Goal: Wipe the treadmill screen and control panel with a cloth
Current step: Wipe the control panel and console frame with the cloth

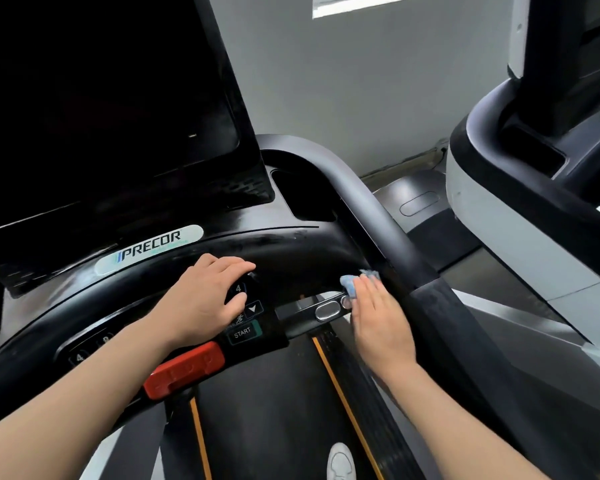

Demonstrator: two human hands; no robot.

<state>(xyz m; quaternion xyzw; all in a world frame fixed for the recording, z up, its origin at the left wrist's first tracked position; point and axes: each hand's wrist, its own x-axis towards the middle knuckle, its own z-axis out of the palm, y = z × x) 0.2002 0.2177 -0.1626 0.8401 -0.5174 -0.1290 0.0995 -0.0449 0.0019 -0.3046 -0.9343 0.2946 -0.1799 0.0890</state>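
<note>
Left hand rests curled over the control panel buttons; right hand presses the blue cloth flat, mid-frame, beside the handrail; red stop clip below.

The right hand covered most of the blue cloth. The dark screen ran off the frame's top and left edges, and the left hand hid some panel buttons.

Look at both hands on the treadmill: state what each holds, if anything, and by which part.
The right hand presses a blue cloth under straight fingers, covering most of it, against the console's right end. The left hand holds nothing; it rests on the control panel.
</note>
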